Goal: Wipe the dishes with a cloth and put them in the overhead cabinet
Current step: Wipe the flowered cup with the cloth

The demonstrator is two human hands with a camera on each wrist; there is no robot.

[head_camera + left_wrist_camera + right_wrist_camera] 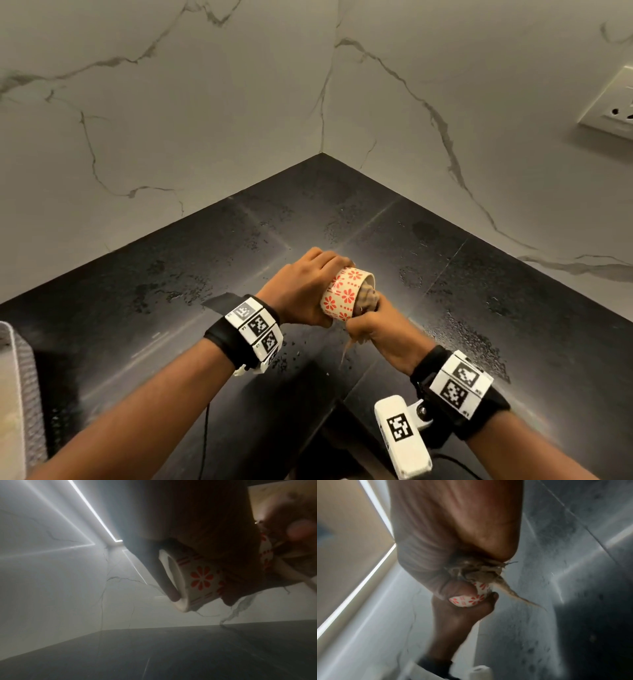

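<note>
You were mid-wipe — left hand (301, 291) gripping the floral cup (344, 294), right hand (376, 329) bunching the cloth (368, 298) inside it — next likely came lifting it, dried, to the cabinet.

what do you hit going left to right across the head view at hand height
mesh rack → left wrist band → left hand → flowered cup → cloth → right hand → right wrist band

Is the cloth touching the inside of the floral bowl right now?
Touching. The head view shows the cloth stuffed into the mouth of the floral bowl, pushed in by the right hand while the left hand grips the bowl.
</note>
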